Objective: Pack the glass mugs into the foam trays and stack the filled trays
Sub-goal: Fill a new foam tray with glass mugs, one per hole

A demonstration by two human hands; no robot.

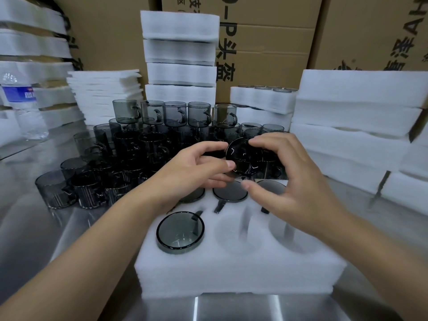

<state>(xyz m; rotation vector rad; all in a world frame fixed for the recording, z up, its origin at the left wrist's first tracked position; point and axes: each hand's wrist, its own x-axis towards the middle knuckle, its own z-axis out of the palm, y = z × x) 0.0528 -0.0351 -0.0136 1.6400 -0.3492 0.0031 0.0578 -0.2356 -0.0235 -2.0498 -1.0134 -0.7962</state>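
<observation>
1. Head cam looks down on a shiny metal table [46,228], with both hands up over the middle of it.
2. The left hand [199,167] pinches the left edge of a smoky grey glass mug [244,157] between thumb and fingertips.
3. The right hand [289,181] is curled round the right side of the same mug, fingers over the top and thumb underneath.
4. That mug is up in the air, tipped so one round end faces the camera. It sits over the back row of a white foam tray with round pockets [231,269], which lies right at the near edge of the table.
5. In the tray, the front-left pocket has a grey mug [180,229] in it. The back row has mugs too: a middle one [229,191], a right one [271,185], and a left one mostly hidden under the left hand. The front-middle pocket [240,230] and front-right pocket [291,230] just show bare foam.
6. Behind and to the left of the tray there's a big crowd of loose grey mugs [129,144], stacked in layers.
7. Further back is a tall stack of foam trays [180,59], with a pile of thin foam sheets [104,89] to its left.
8. On the right there's a chunky foam stack [354,107], and beside it a tray with mug rims poking out [261,96].
9. A clear plastic water bottle with a blue label [23,107] stands far left, and brown cardboard boxes [266,38] fill the background.
</observation>
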